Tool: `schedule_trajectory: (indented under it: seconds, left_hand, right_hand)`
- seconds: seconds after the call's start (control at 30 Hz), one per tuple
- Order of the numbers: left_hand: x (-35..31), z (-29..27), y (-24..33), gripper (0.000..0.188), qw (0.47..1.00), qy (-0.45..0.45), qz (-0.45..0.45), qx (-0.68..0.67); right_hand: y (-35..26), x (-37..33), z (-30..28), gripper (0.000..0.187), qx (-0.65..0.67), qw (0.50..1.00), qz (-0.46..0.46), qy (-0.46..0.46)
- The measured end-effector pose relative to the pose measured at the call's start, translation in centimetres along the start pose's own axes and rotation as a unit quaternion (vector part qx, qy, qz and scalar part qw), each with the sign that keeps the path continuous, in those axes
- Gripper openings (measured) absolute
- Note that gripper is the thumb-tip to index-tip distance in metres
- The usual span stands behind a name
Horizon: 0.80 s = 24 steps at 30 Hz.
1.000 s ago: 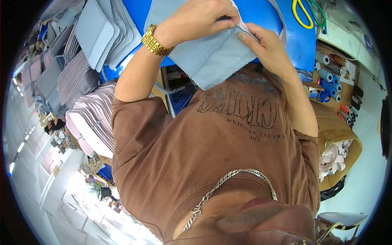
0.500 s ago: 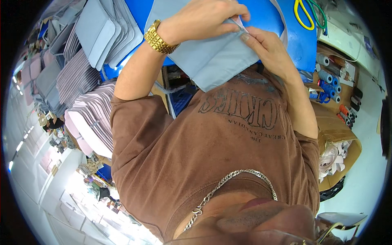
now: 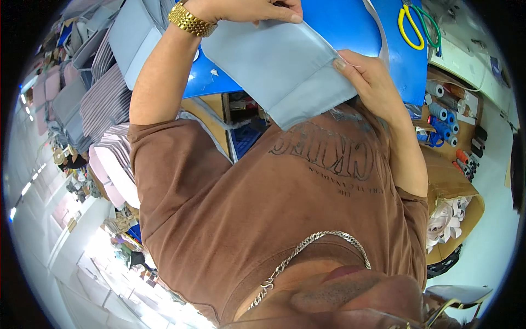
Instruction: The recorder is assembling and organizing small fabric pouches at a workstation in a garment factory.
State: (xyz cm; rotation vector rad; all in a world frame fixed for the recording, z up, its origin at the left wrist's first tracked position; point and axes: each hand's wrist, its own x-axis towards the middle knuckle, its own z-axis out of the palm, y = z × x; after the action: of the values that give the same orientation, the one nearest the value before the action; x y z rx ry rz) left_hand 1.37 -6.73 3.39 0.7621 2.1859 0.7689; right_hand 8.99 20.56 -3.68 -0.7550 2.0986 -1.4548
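A light grey-blue piece of fabric [image 3: 285,71], sewn with a seam across it, is stretched between my hands above a blue tabletop [image 3: 334,19]. My left hand [image 3: 257,10] is closed on its upper edge, thumb and fingers pinched at the corner. At the fabric's right edge, my right hand [image 3: 370,77] pinches it near the end of the seam. A thin pink thread [image 3: 352,64] sticks out by the right thumb. The fabric's lower corner hangs in front of my brown shirt [image 3: 263,192].
Grey fabric pieces [image 3: 134,46] lie in a stack at the left, beside striped bundles [image 3: 104,101]. Yellow and green scissors [image 3: 411,30] rest at the table's right edge. Thread spools [image 3: 441,115] and a cardboard box [image 3: 460,225] of scraps stand at the right. A pale strip [image 3: 378,22] curves across the table.
My left hand has moved up and left, away from the right hand, to the fabric's upper edge. The fabric is now spread flatter. My right hand has shifted slightly lower.
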Motion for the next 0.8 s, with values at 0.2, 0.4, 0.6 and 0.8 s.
schedule_trajectory:
  seconds: [0.2, 0.4, 0.6, 0.8]
  left_hand:
    - [-1.1, -0.6, 0.1, 0.024, 0.998, 0.041, -0.043, -0.001]
    - [-1.1, -0.5, -0.3, 0.023, 0.992, 0.111, 0.04, 0.05]
    - [0.3, -1.2, -0.4, 0.019, 0.978, 0.18, 0.075, 0.078]
    - [2.5, -4.5, 0.5, 0.018, 0.95, 0.236, 0.12, 0.166]
  right_hand:
    - [-0.1, -0.6, 0.0, 0.024, -0.009, 1.0, 0.014, 0.013]
    - [-0.1, -0.4, -0.3, 0.024, -0.022, 0.999, 0.001, 0.037]
    - [-0.6, 0.3, -2.1, 0.023, -0.001, 0.999, 0.016, 0.052]
    - [-0.2, 1.9, -5.8, 0.023, 0.083, 0.995, 0.021, 0.045]
